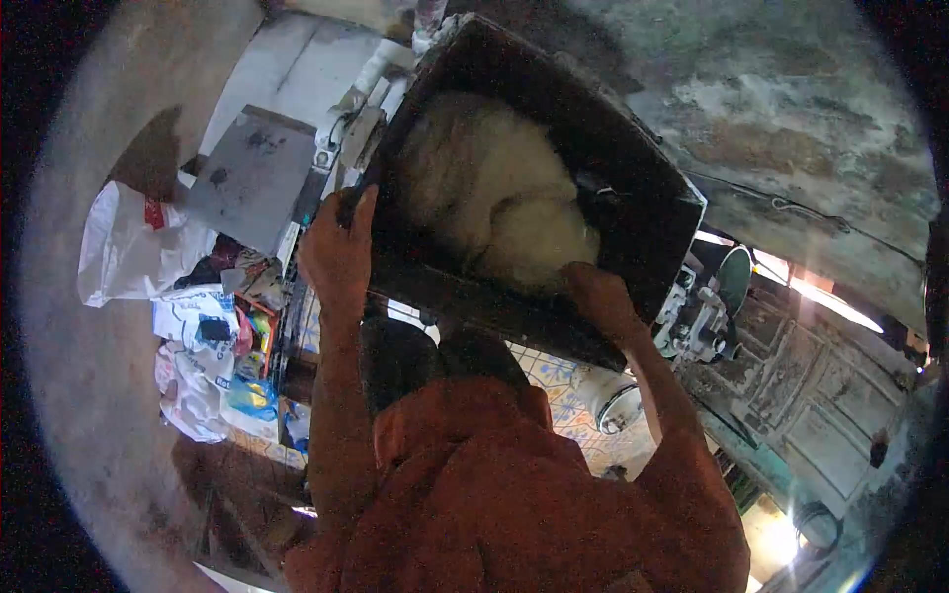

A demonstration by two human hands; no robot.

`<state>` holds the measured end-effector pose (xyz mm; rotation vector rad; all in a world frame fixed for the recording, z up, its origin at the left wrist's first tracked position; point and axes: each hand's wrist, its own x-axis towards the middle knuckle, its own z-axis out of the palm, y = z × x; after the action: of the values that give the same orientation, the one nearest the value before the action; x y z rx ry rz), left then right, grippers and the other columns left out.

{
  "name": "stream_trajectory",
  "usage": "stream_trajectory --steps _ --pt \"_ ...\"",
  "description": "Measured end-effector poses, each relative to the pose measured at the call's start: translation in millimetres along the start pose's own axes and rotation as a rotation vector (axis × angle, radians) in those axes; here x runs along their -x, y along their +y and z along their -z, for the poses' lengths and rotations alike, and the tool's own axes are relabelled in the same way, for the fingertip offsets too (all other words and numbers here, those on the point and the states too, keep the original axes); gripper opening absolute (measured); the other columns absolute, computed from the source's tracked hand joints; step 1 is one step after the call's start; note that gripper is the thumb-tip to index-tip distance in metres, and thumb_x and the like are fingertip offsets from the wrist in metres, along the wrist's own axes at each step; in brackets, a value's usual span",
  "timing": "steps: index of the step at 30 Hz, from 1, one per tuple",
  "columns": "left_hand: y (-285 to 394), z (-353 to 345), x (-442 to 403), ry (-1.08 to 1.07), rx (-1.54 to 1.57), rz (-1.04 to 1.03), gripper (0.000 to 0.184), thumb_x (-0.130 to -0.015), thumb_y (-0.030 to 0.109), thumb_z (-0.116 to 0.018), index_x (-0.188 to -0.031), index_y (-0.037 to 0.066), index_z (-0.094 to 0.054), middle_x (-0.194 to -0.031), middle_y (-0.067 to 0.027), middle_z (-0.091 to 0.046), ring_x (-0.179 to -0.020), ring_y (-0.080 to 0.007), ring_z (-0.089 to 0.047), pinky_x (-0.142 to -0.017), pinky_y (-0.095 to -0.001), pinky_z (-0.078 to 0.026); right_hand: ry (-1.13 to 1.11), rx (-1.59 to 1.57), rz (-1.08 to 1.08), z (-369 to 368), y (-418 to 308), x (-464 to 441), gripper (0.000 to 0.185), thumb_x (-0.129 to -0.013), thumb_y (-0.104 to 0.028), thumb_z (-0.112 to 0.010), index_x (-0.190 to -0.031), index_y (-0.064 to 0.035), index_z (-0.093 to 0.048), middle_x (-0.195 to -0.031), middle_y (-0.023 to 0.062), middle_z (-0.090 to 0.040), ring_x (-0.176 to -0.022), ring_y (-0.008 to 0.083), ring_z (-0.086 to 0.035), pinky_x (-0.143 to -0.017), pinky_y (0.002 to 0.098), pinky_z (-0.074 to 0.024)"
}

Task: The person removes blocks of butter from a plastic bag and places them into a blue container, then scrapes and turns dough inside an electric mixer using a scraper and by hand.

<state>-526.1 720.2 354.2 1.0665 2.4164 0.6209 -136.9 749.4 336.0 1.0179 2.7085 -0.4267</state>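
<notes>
A large, pale, dough-like mass (484, 188) fills much of a dark, deep rectangular trough (647, 257) in front of me. Its left part looks smeared, as if in motion. My left hand (338, 247) is closed around the trough's near left corner, with the thumb and fingers on the rim. Over the near wall reaches my right hand (598, 301), its curled fingers at the lower right edge of the dough. The fingertips are dark and partly hidden there.
Machine parts (697, 316) sit at the trough's right end. To the left are a grey board (252, 178), a white sack (138, 247) and several printed plastic bags (203, 366). A white bucket (615, 407) stands on the patterned tile floor (554, 371). Behind the trough is a stained wall (771, 109).
</notes>
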Motion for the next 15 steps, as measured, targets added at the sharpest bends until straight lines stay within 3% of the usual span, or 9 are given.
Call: stream_trajectory --steps 2,9,11,12,14,15 --pt "2.7 1.1 0.8 -0.005 -0.007 0.028 0.049 -0.088 0.055 -0.060 -0.107 0.011 -0.071 -0.096 -0.0151 -0.072 -0.088 -0.0360 -0.068 -0.079 -0.0454 -0.051 -0.159 -0.299 -0.348 28.7 -8.9 -21.2 0.026 -0.092 -0.028 -0.061 -0.101 -0.0049 -0.066 -0.096 0.0160 -0.068 -0.089 0.0336 -0.067 -0.076 0.0445 -0.0534" --pt "5.8 3.0 1.3 0.005 -0.035 0.052 0.049 -0.086 0.055 -0.062 -0.107 0.013 -0.071 -0.094 -0.0138 -0.072 -0.088 -0.0364 -0.068 -0.079 -0.0457 -0.051 0.039 -0.247 -0.422 29.2 12.7 -3.5 0.023 -0.092 -0.024 -0.060 -0.106 -0.0063 -0.064 -0.099 0.0166 -0.068 -0.091 0.0359 -0.067 -0.078 0.0458 -0.0530" --pt "0.5 -0.7 0.2 0.005 -0.027 0.055 0.049 -0.086 0.056 -0.062 -0.107 0.012 -0.071 -0.094 -0.0144 -0.072 -0.088 -0.0367 -0.068 -0.079 -0.0458 -0.051 -0.194 -0.211 -0.581 38.2 5.9 -8.4 0.025 -0.091 -0.024 -0.061 -0.109 -0.0066 -0.064 -0.107 0.0164 -0.066 -0.093 0.0356 -0.066 -0.078 0.0452 -0.0536" --pt "-1.4 -1.9 -0.1 0.004 -0.020 0.058 0.050 -0.086 0.056 -0.062 -0.106 0.012 -0.071 -0.093 -0.0149 -0.072 -0.087 -0.0369 -0.068 -0.079 -0.0460 -0.051 -0.196 -0.211 -0.579 36.1 6.0 -7.4 0.025 -0.091 -0.024 -0.061 -0.109 -0.0066 -0.064 -0.107 0.0164 -0.066 -0.093 0.0356 -0.066 -0.078 0.0452 -0.0536" --pt "-3.9 -3.2 0.1 0.015 -0.039 0.019 0.050 -0.086 0.056 -0.062 -0.106 0.012 -0.071 -0.093 -0.0155 -0.072 -0.087 -0.0368 -0.068 -0.079 -0.0458 -0.051 -0.086 -0.218 -0.278 30.2 4.4 -3.4 0.033 -0.089 -0.019 -0.061 -0.120 -0.0090 -0.060 -0.116 0.0171 -0.063 -0.101 0.0357 -0.064 -0.085 0.0453 -0.0525" --pt "-4.3 -3.2 0.3 0.025 -0.059 -0.022 0.051 -0.085 0.057 -0.063 -0.106 0.011 -0.071 -0.093 -0.0160 -0.072 -0.087 -0.0367 -0.068 -0.078 -0.0456 -0.051 -0.091 -0.219 -0.275 28.6 0.1 -2.5 0.033 -0.089 -0.019 -0.061 -0.120 -0.0090 -0.060 -0.116 0.0171 -0.063 -0.101 0.0357 -0.064 -0.085 0.0453 -0.0525"
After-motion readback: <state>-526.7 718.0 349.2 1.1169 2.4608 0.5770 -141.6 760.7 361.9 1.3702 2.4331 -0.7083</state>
